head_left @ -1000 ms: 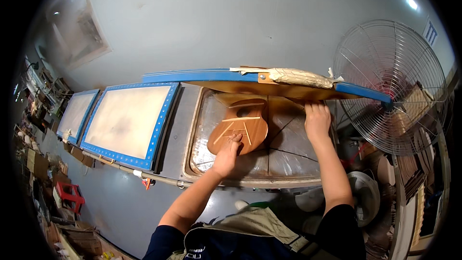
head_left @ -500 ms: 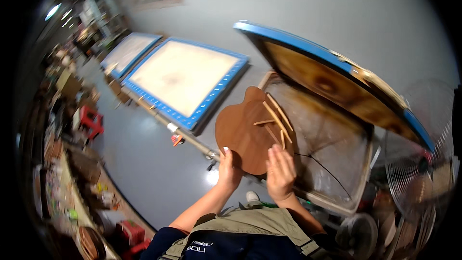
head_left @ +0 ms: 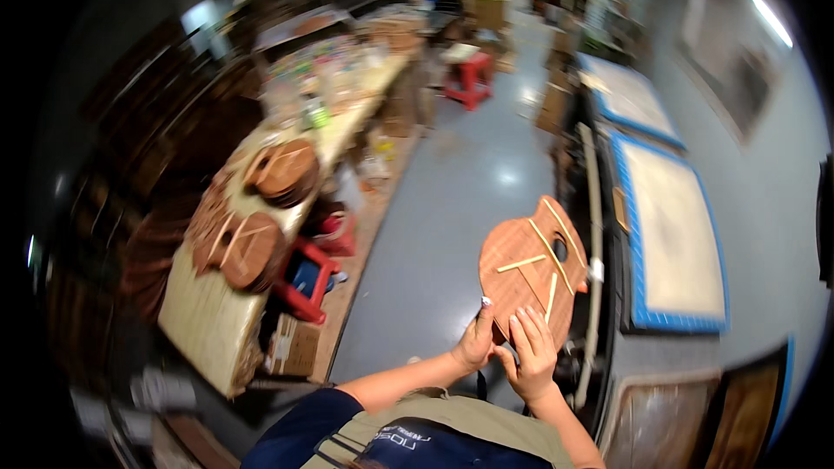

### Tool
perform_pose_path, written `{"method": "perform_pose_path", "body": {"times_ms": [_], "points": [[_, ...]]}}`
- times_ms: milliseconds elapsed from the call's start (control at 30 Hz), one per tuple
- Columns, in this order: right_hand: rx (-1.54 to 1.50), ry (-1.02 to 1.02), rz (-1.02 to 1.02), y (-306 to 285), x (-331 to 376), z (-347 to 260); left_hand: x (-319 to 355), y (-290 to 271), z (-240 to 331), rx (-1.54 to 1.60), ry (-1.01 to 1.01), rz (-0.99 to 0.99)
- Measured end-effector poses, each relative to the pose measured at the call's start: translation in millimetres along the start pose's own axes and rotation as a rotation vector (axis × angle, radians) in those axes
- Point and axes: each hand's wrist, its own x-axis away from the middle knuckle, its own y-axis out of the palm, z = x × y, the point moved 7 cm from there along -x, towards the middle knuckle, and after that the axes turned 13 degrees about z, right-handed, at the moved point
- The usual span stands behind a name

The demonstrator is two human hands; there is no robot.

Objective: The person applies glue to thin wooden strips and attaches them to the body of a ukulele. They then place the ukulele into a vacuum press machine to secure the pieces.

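Observation:
A brown, guitar-shaped wooden panel (head_left: pixel 512 247) with a dark round hole near its right edge is held out in front of me. Several thin pale wooden strips (head_left: pixel 521 263) lie across its face at different angles. My left hand (head_left: pixel 475 343) is closed on the panel's near-left edge, with its thumb on top and the other fingers mostly hidden beneath. Over the near end, my right hand (head_left: pixel 532 349) rests with fingers stretched out flat on the face, thumb spread apart from them.
On the left, a long pale table (head_left: pixel 195 317) bears stacks of similar wooden panels (head_left: pixel 252 252) with strips. Red stools (head_left: pixel 308 282) stand beside it, near a cardboard box (head_left: pixel 294 346). Blue-edged frames (head_left: pixel 678 234) line the right wall behind a pipe (head_left: pixel 594 295). Grey floor (head_left: pixel 434 208) runs between.
My view has swung left, from the raised-lid frame toward the table and aisle. The panel has come along in my hands, and my right hand now lies on its near end.

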Motion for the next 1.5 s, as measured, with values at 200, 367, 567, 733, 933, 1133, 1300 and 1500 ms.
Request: {"method": "perform_pose_path", "body": {"times_ms": [200, 367, 567, 733, 933, 1133, 1300, 1500], "points": [[-0.16, -0.15, -0.034, 145, -67, -75, -4, -101, 139, 0.079, 0.401, 0.17], [-0.28, -0.203, -0.089, 254, -122, -122, -7, -167, 249, -0.579, 0.862, 0.447], [-0.562, -0.046, -0.004, 372, -215, -74, -60, -195, 351, -0.602, 0.989, 0.402], [-0.931, 0.39, 0.228, 501, -351, -17, -114, -276, 407, -0.7, 0.983, 0.611], [-1.209, 0.303, 0.17, 722, -550, -19, -196, -394, 456, -0.502, 0.87, 1.076], [-0.947, 0.187, -0.134, 1010, -633, -47, -223, -414, 512, -0.396, 0.795, 1.46], [-0.545, 0.06, -0.288, 1202, -632, -107, -194, -420, 501, -0.367, 0.843, 1.944], [-0.452, 0.038, -0.492, 1322, -582, -156, -173, -436, 412, 0.169, 0.981, 1.955]]}}
